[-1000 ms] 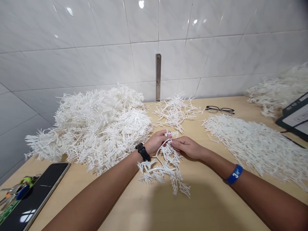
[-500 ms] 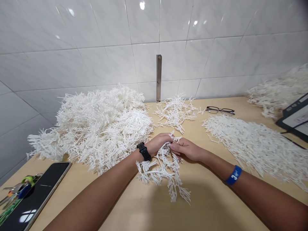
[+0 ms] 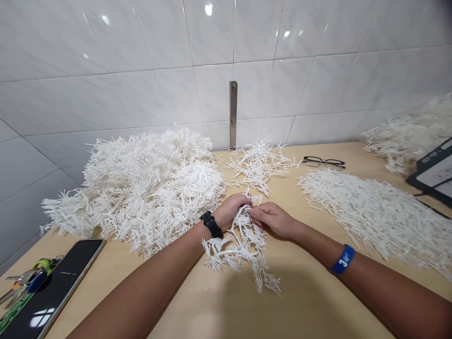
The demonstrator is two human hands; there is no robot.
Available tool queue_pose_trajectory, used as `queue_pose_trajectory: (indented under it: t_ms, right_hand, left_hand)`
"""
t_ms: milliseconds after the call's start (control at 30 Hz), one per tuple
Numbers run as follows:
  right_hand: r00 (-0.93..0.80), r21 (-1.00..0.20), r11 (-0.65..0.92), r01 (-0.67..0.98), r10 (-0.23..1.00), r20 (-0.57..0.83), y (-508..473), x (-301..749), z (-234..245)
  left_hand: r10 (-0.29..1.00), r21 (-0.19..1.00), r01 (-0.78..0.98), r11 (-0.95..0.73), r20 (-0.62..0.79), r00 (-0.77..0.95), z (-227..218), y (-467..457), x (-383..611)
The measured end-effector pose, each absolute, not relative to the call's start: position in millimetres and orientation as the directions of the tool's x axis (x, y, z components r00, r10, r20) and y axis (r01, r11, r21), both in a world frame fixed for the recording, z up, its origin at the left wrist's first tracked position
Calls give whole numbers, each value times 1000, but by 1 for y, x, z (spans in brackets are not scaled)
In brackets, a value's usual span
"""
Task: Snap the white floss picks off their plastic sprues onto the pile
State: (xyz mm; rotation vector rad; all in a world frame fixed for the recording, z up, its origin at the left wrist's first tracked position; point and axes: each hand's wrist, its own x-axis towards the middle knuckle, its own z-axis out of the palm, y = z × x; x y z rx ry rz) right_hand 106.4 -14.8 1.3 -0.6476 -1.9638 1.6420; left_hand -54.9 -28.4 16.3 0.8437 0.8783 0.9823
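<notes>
My left hand [image 3: 231, 209] and my right hand [image 3: 273, 219] meet over the middle of the wooden table [image 3: 310, 301]. Both are closed on the top of one white plastic branched piece [image 3: 243, 249], which hangs down from my fingers toward me. A black watch sits on my left wrist and a blue band on my right. A big heap of the same white branched pieces [image 3: 141, 186] lies just left of my left hand. A flatter spread of thin white pieces [image 3: 374, 216] lies to the right of my right hand.
A small loose cluster of white pieces [image 3: 259, 162] lies behind my hands by the tiled wall. Black glasses [image 3: 323, 162] rest further back. A phone [image 3: 56, 287] and keys [image 3: 24, 278] lie at the near left. A dark device [image 3: 432, 174] and another white heap [image 3: 406, 134] are at the far right.
My hands have shifted slightly on the white piece, and its hanging branches have swung a little. Nothing else has moved.
</notes>
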Motion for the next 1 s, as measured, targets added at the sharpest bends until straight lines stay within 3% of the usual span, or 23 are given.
queue_pose_trajectory:
  t_ms: [200, 367, 467, 567, 667, 800, 900, 1000]
  right_hand:
    - [-770, -968, 238, 76, 631, 95, -16, 107, 2]
    - [-733, -952, 301, 52, 659, 169, -16, 111, 9]
    - [-697, -903, 400, 154, 692, 188, -12, 116, 14]
    - [-534, -815, 439, 379, 823, 195, -3, 125, 19]
    - [-225, -748, 338, 572, 941, 253, 8, 134, 21]
    - [-26, -745, 244, 620, 956, 291, 19, 141, 13]
    - [-14, -749, 224, 624, 961, 276, 22, 142, 6]
    - [-196, -688, 311, 656, 950, 242, 21, 140, 4]
  left_hand:
    - [892, 850, -353, 392, -258, 370, 18, -28, -55]
    - [883, 687, -581, 437, -205, 422, 22, -20, -74]
    - [845, 704, -518, 486, -227, 484, 21, -18, -78]
    - [880, 762, -478, 437, -252, 403, 19, -22, -71]
    - [925, 785, -495, 373, -273, 263, 19, -25, -64]
    - [939, 810, -475, 343, -284, 195, 20, -25, -62]
    - [945, 829, -455, 325, -270, 184, 21, -25, -63]
    - [946, 824, -468, 321, -261, 191, 23, -26, -62]
